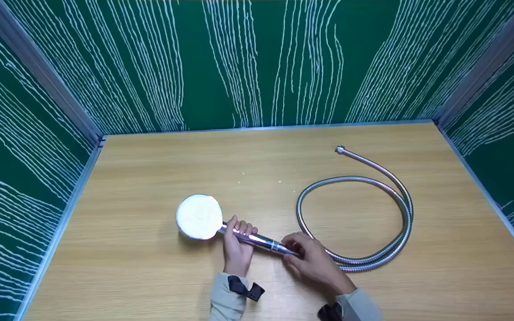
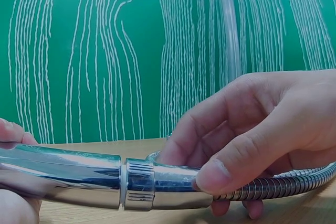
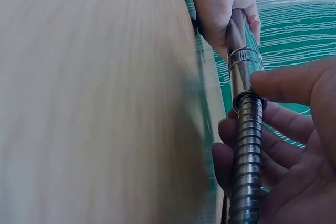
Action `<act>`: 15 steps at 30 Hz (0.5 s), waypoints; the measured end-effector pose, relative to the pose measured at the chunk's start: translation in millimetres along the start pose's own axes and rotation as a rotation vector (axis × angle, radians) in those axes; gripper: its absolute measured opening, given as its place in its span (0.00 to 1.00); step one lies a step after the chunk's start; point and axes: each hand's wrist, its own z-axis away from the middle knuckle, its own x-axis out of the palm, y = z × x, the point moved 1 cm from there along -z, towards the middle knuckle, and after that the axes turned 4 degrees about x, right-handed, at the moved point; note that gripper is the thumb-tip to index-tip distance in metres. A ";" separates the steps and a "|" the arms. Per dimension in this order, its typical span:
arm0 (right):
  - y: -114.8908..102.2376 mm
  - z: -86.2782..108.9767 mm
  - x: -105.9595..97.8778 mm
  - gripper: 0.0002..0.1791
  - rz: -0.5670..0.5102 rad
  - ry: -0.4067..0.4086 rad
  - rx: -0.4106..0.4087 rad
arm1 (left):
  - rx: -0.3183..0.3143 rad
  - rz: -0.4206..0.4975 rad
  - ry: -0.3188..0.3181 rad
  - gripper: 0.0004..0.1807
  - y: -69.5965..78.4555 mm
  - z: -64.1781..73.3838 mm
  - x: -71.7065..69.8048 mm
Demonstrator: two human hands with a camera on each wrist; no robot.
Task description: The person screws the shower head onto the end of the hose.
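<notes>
A chrome handheld shower head [image 1: 199, 217] with a round, bright white face lies slanted across my front. My left hand [image 1: 238, 255] grips its chrome handle [image 2: 68, 174], fingers wrapped round it. At the handle's lower end sits the smooth tapered connector [image 2: 178, 177] of a ribbed metal shower hose [image 3: 248, 156]. My right hand [image 1: 317, 263] pinches this connector, with the thumb on its side and the other fingers behind and under the hose. In the left wrist view, connector and handle meet in line at a knurled ring [image 2: 139, 183].
On the wooden table [image 1: 150, 165] the hose loops off to the right. Its free end has a small metal nut [image 1: 340, 150] pointing to the back. Green panels [image 1: 266, 67] with white streaks wall in the back and both sides. Tiny white specks lie mid-table.
</notes>
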 end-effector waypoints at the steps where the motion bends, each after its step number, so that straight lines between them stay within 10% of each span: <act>1: 0.2 0.4 0.0 0.14 -0.002 0.005 -0.013 | -0.002 0.001 -0.002 0.21 0.2 0.2 0.1; 15: 0.7 0.4 -0.3 0.15 -0.029 -0.002 -0.019 | -0.001 -0.013 0.012 0.19 0.3 1.0 1.3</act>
